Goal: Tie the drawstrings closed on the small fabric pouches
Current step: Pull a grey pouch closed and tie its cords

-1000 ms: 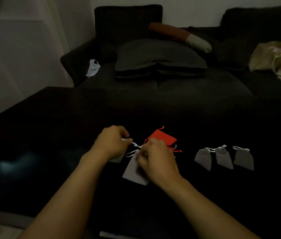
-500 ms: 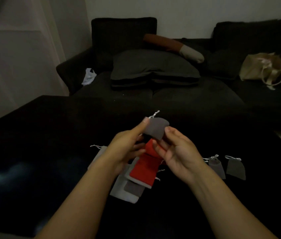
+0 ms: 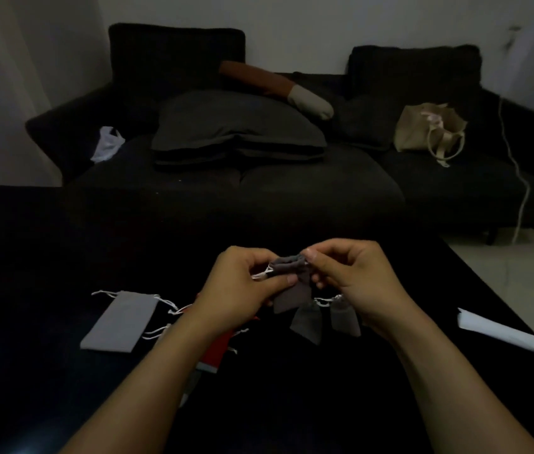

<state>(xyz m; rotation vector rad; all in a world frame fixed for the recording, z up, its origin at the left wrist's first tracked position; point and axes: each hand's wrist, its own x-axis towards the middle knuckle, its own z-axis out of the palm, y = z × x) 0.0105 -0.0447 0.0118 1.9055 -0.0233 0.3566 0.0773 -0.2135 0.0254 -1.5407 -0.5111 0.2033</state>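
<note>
A small grey pouch [image 3: 290, 283] is held above the black tabletop [image 3: 46, 257] between both hands. The left hand [image 3: 239, 290] is curled, with thumb and fingers pinched on the pouch's left edge, where a white drawstring [image 3: 260, 274] is seen to stick out. The right hand [image 3: 354, 283] is curled as well, its fingertips [image 3: 309, 257] pinched on the gathered top of the pouch at the right; each grip is thus closed on the same pouch. The pouch's body is left hanging below the fingers.

Just below the held pouch, two grey pouches [image 3: 306, 321] are seen lying on the tabletop, partly hidden by the right hand. To the left of the held pouch and lower, a longer grey pouch [image 3: 120, 321] with white strings is laid flat. A red pouch [image 3: 218, 350] is partly covered by the left forearm. Well to the right of the held pouch, a white paper [image 3: 501, 329] lies near the tabletop's edge. Beyond the held pouch, a dark sofa [image 3: 259, 185] with cushions and a beige bag [image 3: 429, 132] is seen.
</note>
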